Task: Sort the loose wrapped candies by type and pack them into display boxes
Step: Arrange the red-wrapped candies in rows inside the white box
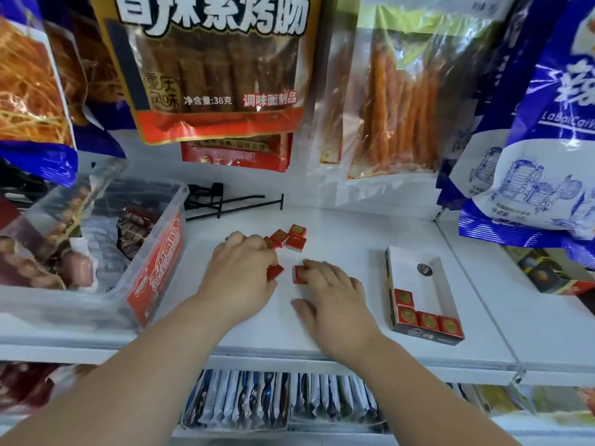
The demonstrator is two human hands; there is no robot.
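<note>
Pinching, with narrow curled fingers of the left hand point(241, 268), one small red square wrapped candy point(275, 272). Pressing, with flatter fingers of the right hand point(331, 294), on a second red candy point(301, 274) flat on the white shelf point(338, 233). Just beyond, a loose cluster of red candies point(289, 238), unpacked. Off right, a long white-lined cardboard display box point(428, 294) with only four packed candies point(427, 320) at its near end. Early going, by the look. Overhead, a brown hanging snack bag point(209, 75) printed "净含量:38克" and "调味面制品".

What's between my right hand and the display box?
Nothing: bare white shelf between the right hand and the display box, seen in the head view.
</note>
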